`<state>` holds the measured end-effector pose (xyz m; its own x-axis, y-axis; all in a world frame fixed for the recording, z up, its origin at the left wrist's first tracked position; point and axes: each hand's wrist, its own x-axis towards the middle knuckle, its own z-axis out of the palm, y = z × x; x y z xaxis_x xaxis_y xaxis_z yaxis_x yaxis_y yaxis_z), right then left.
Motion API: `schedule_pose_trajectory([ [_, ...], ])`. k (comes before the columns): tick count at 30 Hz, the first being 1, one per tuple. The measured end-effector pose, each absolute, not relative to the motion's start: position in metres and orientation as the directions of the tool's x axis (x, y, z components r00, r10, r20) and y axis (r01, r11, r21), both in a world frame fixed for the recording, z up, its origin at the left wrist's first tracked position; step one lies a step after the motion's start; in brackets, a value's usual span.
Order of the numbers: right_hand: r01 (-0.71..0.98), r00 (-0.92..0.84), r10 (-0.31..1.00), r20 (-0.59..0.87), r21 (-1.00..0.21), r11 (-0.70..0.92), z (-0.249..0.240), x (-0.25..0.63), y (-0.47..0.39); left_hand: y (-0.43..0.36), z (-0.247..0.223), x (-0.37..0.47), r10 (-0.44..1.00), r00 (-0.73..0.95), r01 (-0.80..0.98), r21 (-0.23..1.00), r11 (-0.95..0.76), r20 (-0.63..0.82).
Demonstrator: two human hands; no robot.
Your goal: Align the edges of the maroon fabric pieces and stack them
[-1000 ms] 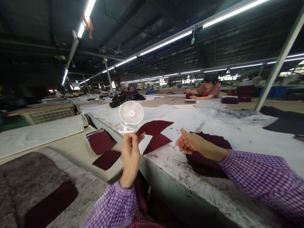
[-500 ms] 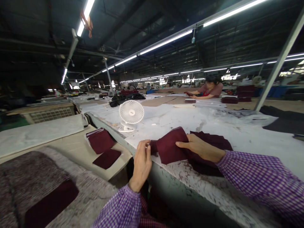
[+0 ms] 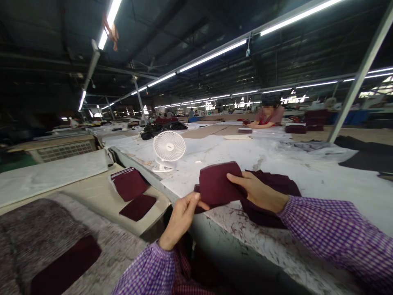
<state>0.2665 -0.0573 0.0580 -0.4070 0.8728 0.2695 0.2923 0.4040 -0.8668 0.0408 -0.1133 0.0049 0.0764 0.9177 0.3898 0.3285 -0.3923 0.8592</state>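
Note:
My right hand grips a maroon fabric piece with rounded corners, thumb on its face and fingers behind. At its lower left corner, my left hand pinches maroon cloth between thumb and fingers. Whether that is the same piece or the one just behind it, I cannot tell. A pile of maroon fabric pieces lies under and beyond my right hand, fanned unevenly on the white-covered table.
A white clip fan stands left on the table. Beside it, a lower beige surface bears a stack of maroon pieces and a single piece. Another maroon piece lies on mottled cloth at lower left. A co-worker leans over the far table.
My left hand has moved slightly down and its fingers have closed on cloth at the corner. The held fabric piece has shifted a little left and up.

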Motion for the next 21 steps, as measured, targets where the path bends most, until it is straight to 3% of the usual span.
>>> schedule_pose_trajectory([
  [2,0.268,-0.446,0.869,0.215,-0.894,0.359,0.052,0.262,-0.061,-0.108,0.005,0.034,0.928,-0.078,0.173,0.921,-0.348,0.365],
  [5,0.194,-0.571,0.818,0.072,-0.956,0.22,0.051,0.251,-0.07,-0.096,0.012,0.026,0.906,-0.236,0.078,0.936,-0.342,0.351],
  [10,0.232,-0.693,0.721,0.008,-0.945,0.233,0.054,0.241,-0.08,-0.079,0.032,0.028,0.984,0.013,0.075,0.981,-0.178,0.178],
  [15,0.342,-0.671,0.742,0.014,-0.881,0.327,0.051,0.243,-0.077,-0.072,0.045,0.043,0.964,0.177,0.137,0.965,-0.222,0.196],
  [21,0.529,-0.76,0.616,-0.208,-0.749,0.399,0.065,0.258,-0.068,-0.06,0.063,0.034,0.976,0.133,-0.031,0.985,-0.168,0.17],
])
